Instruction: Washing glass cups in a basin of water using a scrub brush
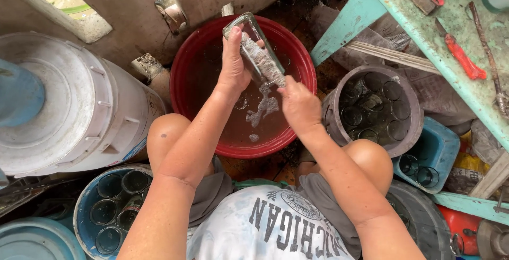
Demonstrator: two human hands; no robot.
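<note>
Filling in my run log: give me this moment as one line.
left hand: holds glass bottle | right hand: at bottle mouth, works brush inside | below: red basin, murky water

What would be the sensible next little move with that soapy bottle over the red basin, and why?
Probably dip the glass bottle into the water of the red basin to rinse it. The left hand holds it tilted above the basin, foam coats its inside, and the right hand sits at its mouth where suds are dripping out.
</note>
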